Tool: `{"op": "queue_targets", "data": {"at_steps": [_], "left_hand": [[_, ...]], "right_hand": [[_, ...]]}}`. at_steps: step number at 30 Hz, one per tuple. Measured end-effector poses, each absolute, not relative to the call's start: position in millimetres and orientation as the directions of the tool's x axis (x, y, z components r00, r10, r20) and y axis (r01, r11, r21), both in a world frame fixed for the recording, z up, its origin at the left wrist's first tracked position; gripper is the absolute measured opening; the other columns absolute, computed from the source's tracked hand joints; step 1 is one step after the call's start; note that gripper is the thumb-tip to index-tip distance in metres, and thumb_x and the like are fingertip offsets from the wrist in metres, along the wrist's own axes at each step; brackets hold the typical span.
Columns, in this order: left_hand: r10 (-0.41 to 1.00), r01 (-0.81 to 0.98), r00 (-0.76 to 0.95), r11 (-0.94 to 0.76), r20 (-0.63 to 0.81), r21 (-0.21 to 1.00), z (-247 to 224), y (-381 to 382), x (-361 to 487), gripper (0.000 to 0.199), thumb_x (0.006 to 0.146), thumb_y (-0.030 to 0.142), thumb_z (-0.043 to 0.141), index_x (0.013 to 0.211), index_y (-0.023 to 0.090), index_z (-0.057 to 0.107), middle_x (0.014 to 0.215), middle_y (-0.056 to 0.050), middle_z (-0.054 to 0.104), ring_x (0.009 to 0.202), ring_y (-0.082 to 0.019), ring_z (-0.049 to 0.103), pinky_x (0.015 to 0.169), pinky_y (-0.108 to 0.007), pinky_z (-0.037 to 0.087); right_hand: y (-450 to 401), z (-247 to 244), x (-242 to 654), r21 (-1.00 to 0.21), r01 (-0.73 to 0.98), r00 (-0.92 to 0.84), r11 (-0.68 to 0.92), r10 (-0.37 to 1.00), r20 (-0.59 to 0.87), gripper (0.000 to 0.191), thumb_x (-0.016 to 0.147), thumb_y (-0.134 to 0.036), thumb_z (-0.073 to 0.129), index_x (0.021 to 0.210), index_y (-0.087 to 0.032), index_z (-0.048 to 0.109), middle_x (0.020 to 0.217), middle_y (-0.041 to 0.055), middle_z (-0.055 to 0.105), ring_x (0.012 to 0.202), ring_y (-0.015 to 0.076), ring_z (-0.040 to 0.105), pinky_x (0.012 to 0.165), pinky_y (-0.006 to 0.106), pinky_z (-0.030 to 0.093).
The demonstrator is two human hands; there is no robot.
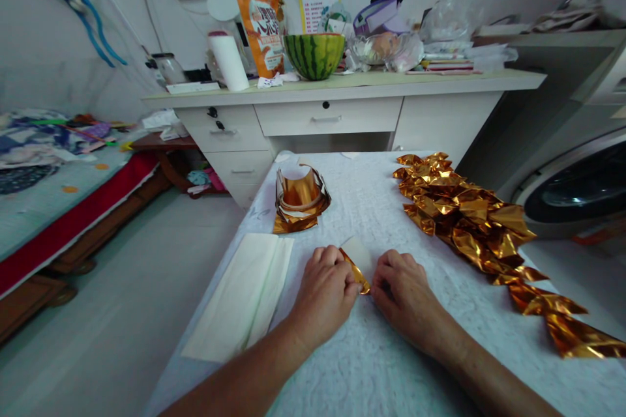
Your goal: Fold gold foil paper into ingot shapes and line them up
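Between my hands lies a small piece of gold foil paper (356,270) with a pale backing, partly folded or rolled along its near edge. My left hand (327,287) has its fingers curled and pressed on the foil's left side. At the other end, my right hand (402,290) pinches the near right corner, its fingers closed. Beyond my left hand sits a curled coil of gold foil strips (299,199). A flat stack of cream paper (239,296) lies to the left. Along the table's right side stretches a pile of folded gold foil pieces (464,215).
The cloth-covered table (362,195) stands before a white desk (327,114) bearing a watermelon half (314,55), an orange snack bag (264,26) and a paper roll (228,62). A washing machine (581,143) is at right, a bed (63,195) at left.
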State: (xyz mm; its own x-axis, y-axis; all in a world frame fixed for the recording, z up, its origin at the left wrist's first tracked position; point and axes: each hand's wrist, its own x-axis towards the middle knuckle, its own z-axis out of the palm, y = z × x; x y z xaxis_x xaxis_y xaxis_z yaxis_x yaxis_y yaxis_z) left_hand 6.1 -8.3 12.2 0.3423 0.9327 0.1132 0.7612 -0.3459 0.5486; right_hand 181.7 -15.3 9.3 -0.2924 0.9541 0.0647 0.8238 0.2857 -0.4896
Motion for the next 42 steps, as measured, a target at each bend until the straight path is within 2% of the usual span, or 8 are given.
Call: {"op": "queue_targets", "data": {"at_steps": [5, 17, 22, 28, 34, 38, 42], "left_hand": [[0.931, 0.764, 0.345, -0.353, 0.119, 0.540, 9.3, -7.5, 5.4, 0.012, 0.079, 0.016, 0.064, 0.070, 0.020, 0.057, 0.094, -0.004, 0.054, 0.099, -0.023, 0.047, 0.085, -0.037, 0.040], [0.948, 0.785, 0.293, -0.315, 0.128, 0.533, 5.8, -7.6, 4.7, 0.015, 0.076, 0.019, 0.070, 0.069, 0.020, 0.058, 0.091, -0.002, 0.054, 0.096, -0.022, 0.046, 0.083, -0.037, 0.038], [0.954, 0.777, 0.282, -0.290, 0.102, 0.558, 6.1, -5.2, 2.6, 0.017, 0.075, 0.021, 0.073, 0.068, 0.020, 0.057, 0.093, -0.001, 0.054, 0.097, -0.022, 0.046, 0.085, -0.038, 0.037], [0.956, 0.760, 0.292, -0.256, 0.037, 0.597, 11.0, -3.2, 0.5, 0.010, 0.075, 0.015, 0.066, 0.076, 0.022, 0.058, 0.100, -0.002, 0.055, 0.102, -0.024, 0.046, 0.085, -0.038, 0.037], [0.948, 0.736, 0.318, -0.254, 0.012, 0.627, 12.9, -1.5, -2.4, 0.011, 0.075, 0.013, 0.064, 0.080, 0.023, 0.060, 0.102, -0.001, 0.056, 0.104, -0.023, 0.045, 0.087, -0.038, 0.036], [0.948, 0.744, 0.318, -0.243, -0.011, 0.622, 15.2, -1.8, -2.0, 0.009, 0.077, 0.015, 0.063, 0.079, 0.023, 0.060, 0.102, -0.001, 0.056, 0.104, -0.023, 0.045, 0.087, -0.038, 0.035], [0.946, 0.737, 0.325, -0.251, -0.004, 0.628, 15.7, -2.0, -1.3, 0.008, 0.077, 0.016, 0.063, 0.080, 0.023, 0.061, 0.102, -0.001, 0.055, 0.104, -0.023, 0.045, 0.087, -0.038, 0.035]], "right_hand": [[-15.1, 8.3, 179.9, -0.465, 0.842, -0.278, 0.275, 0.958, 0.065, 0.019, 0.087, -0.023, 0.057, 0.069, -0.020, 0.062, 0.088, 0.0063, 0.057, 0.085, 0.0233, 0.048, 0.072, 0.038, 0.038], [-15.5, 7.5, 178.4, -0.454, 0.850, -0.268, 0.267, 0.961, 0.064, 0.015, 0.084, -0.019, 0.059, 0.069, -0.021, 0.060, 0.090, 0.0065, 0.057, 0.086, 0.0239, 0.048, 0.072, 0.038, 0.038], [-16.7, 3.4, 178.9, -0.449, 0.851, -0.260, 0.271, 0.962, 0.088, 0.006, 0.081, -0.018, 0.060, 0.076, -0.021, 0.059, 0.092, 0.0068, 0.056, 0.086, 0.0241, 0.047, 0.072, 0.038, 0.037], [-19.7, 1.2, 178.4, -0.417, 0.862, -0.239, 0.290, 0.956, 0.171, 0.012, 0.078, -0.015, 0.060, 0.087, -0.023, 0.057, 0.107, 0.0087, 0.055, 0.095, 0.0262, 0.048, 0.077, 0.040, 0.039], [-19.4, 0.3, 179.0, -0.417, 0.852, -0.262, 0.316, 0.947, 0.184, 0.017, 0.079, -0.014, 0.058, 0.092, -0.023, 0.054, 0.118, 0.0106, 0.053, 0.109, 0.0289, 0.047, 0.091, 0.048, 0.038], [-20.7, 0.7, 176.4, -0.386, 0.864, -0.269, 0.324, 0.944, 0.190, 0.011, 0.084, -0.023, 0.058, 0.092, -0.021, 0.051, 0.118, 0.0124, 0.053, 0.108, 0.0298, 0.047, 0.093, 0.049, 0.038], [-21.0, 3.0, 172.6, -0.336, 0.891, -0.258, 0.306, 0.949, 0.180, 0.015, 0.087, -0.033, 0.058, 0.092, -0.020, 0.051, 0.116, 0.0130, 0.054, 0.107, 0.0308, 0.047, 0.093, 0.050, 0.037]]}}
